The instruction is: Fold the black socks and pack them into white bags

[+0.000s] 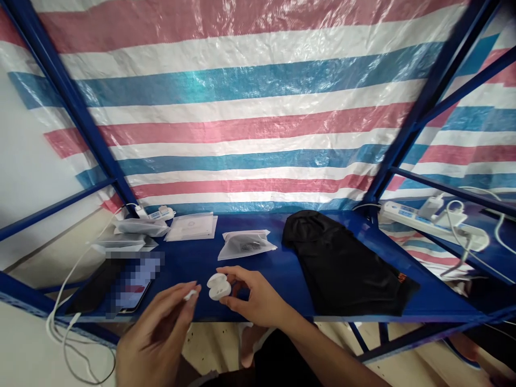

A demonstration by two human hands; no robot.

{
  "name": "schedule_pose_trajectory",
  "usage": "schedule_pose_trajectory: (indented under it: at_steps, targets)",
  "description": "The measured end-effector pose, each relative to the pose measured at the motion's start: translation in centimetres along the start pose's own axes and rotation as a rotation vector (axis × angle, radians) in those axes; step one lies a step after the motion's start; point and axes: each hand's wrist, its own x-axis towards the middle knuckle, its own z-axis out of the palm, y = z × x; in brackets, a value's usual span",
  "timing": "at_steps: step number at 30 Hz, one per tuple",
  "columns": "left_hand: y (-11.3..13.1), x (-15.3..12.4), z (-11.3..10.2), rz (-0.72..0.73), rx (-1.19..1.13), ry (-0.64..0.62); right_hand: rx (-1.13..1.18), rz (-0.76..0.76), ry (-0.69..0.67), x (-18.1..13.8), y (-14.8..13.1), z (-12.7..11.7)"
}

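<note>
While both hands are raised over the near edge of the blue table (201,255), each grips one item, and the two are apart, fingertips facing.

Left hand (155,317): thumb and fingers pinched on a small white piece (190,294), mostly covered by the fingertips; exact form cannot be told.

Right hand (258,295): thumb and fingers clamped on the right side of a small white case (220,288), rounded, lid up, its inner side facing the wearer. Case and piece are held near each other, not touching.

Directly beyond the hands: one frosted pouch (245,245), lying on the table, something dark within. Farther back and to the left: flat frosted sleeves (191,227), overlapping.

At the left end: further frosted pouches (141,227), piled; a phone (139,290), screen lit and pixelated; a black flat item (91,290) beside it; a white cable (52,317), looping over the edge.

To the right: black cloth (350,263), spread lengthwise, small orange marking near its lower corner. Beyond the right-hand frame post: a white power strip (435,224), plugs inserted.

Backdrop: plastic sheet (250,86), striped red, white and blue.
</note>
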Motion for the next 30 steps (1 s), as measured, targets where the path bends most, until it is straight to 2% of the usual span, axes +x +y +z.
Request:
schedule_pose_trajectory:
  at_steps: [3,6,11,14,18,23,28,30]
  targets:
    - [0.9,2.1,3.1,0.073,-0.210,-0.062,0.045,-0.005,-0.006,-0.1,-0.9,-0.1]
    - [0.7,3.0,4.5,0.146,-0.258,-0.081,0.091,0.017,-0.022,-0.1,-1.2,-0.5]
    - [-0.8,3.5,4.1,0.275,-0.284,-0.186,0.182,0.067,-0.065,-0.3,-0.7,-0.7]
    - [-1.1,4.2,3.6,0.295,-0.333,-0.248,0.259,0.088,-0.089,-0.2,-0.3,-0.6]
    - [-0.7,4.6,3.2,0.296,-0.392,-0.268,0.381,0.101,-0.106,-0.2,-0.2,-0.9]
    - [-0.6,4.4,3.5,0.291,-0.387,-0.277,0.377,0.093,-0.101,-0.4,-0.5,-1.2]
    - [-1.1,4.5,4.1,0.370,-0.396,-0.369,0.378,0.097,-0.076,-0.6,-0.1,-1.5]
    - [-1.2,4.4,4.5,0.345,-0.420,-0.367,0.362,0.075,-0.070,-0.6,-0.1,-1.7]
